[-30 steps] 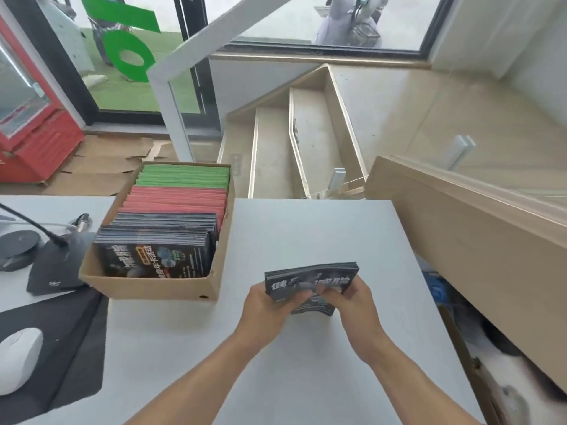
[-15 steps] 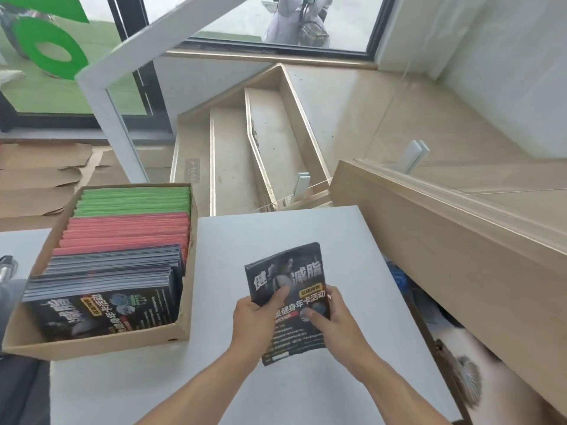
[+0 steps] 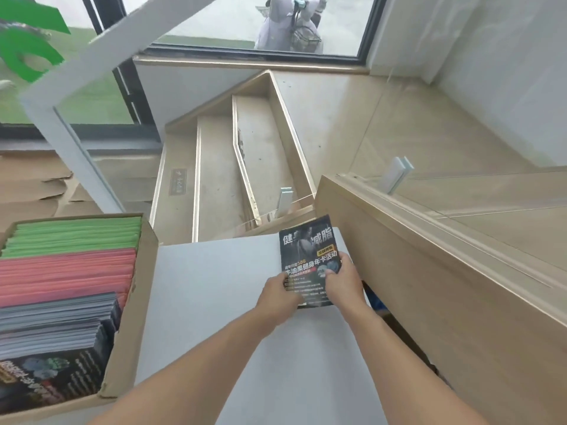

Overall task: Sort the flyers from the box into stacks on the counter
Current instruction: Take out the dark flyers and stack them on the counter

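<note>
Holding a stack of black flyers (image 3: pixel 306 259) with both hands at the far right corner of the white table (image 3: pixel 214 302): left hand (image 3: pixel 277 297) grips the lower left edge, right hand (image 3: pixel 342 282) pinches the right edge, thumb on top. Cardboard box (image 3: pixel 135 317) with green, pink and dark flyers sits well off to the left.

Beyond the counter's (image 3: pixel 214 271) far edge, beige stairs (image 3: pixel 245 142) descend toward a daylit window (image 3: pixel 245 23); wooden ledge (image 3: pixel 429 256) at right.
</note>
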A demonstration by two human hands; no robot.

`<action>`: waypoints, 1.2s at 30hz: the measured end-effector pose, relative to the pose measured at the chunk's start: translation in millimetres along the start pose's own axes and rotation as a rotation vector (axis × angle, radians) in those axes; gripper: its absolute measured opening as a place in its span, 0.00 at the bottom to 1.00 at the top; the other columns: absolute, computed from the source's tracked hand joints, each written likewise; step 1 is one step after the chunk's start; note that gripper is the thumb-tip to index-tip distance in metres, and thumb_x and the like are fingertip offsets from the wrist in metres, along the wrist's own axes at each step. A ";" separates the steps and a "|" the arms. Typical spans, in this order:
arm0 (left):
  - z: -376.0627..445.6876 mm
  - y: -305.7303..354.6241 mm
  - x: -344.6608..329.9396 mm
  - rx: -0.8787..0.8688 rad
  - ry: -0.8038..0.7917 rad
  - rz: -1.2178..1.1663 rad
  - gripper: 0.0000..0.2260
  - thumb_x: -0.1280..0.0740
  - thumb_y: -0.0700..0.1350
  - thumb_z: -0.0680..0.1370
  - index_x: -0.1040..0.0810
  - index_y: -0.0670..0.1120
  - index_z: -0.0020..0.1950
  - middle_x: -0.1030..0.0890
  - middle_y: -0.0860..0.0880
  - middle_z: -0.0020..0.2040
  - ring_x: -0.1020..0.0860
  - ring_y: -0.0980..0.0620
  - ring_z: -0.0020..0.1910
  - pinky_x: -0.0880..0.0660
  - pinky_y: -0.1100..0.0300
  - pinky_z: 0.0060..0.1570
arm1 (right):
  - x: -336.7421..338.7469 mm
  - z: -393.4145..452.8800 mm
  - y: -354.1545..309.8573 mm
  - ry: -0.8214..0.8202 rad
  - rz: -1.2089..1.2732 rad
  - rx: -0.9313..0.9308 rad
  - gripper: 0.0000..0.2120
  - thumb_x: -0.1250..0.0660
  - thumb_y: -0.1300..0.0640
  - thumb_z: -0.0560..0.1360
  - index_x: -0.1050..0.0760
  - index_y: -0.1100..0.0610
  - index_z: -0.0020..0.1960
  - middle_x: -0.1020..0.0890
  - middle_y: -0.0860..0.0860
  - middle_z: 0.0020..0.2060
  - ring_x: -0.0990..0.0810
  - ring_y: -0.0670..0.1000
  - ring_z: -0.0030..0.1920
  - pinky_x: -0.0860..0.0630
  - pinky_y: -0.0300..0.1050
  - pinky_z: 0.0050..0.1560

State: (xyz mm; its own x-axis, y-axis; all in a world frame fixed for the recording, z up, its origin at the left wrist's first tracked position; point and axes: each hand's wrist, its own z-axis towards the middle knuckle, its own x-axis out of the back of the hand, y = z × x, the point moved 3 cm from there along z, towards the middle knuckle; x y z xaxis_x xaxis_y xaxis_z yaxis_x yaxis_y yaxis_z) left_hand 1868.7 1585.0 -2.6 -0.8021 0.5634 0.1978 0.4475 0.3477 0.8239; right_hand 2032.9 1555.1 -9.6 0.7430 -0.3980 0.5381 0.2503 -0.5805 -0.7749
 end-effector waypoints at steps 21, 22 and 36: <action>26.7 1.4 -29.5 -0.221 0.178 0.799 0.35 0.32 0.46 0.73 0.42 0.54 0.78 0.22 0.52 0.60 0.31 0.50 0.67 0.27 0.53 0.55 | 2.7 42.1 19.4 0.153 -0.540 0.022 0.31 0.40 0.56 0.80 0.45 0.57 0.81 0.32 0.56 0.71 0.36 0.57 0.70 0.36 0.54 0.71; 25.8 2.8 -30.8 -0.216 0.183 0.804 0.35 0.32 0.46 0.73 0.42 0.54 0.78 0.22 0.51 0.59 0.31 0.49 0.68 0.27 0.53 0.56 | 2.3 41.0 19.2 0.152 -0.538 0.026 0.32 0.40 0.56 0.81 0.47 0.58 0.81 0.33 0.55 0.73 0.37 0.56 0.72 0.36 0.53 0.71; 20.3 8.7 -40.1 -0.237 0.196 0.701 0.25 0.33 0.41 0.75 0.32 0.51 0.72 0.22 0.48 0.59 0.28 0.49 0.67 0.26 0.52 0.57 | 7.0 44.9 16.9 0.070 -0.600 0.060 0.23 0.41 0.60 0.77 0.30 0.53 0.71 0.29 0.52 0.71 0.32 0.57 0.67 0.31 0.56 0.66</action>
State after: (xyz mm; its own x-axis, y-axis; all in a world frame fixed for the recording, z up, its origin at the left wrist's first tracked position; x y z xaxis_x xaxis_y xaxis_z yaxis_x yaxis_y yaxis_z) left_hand 1912.9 1580.6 -14.1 -0.4273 0.4416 0.7889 0.7986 -0.2247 0.5583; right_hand 2070.3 1574.4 -33.9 0.4193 -0.0606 0.9058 0.6489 -0.6779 -0.3456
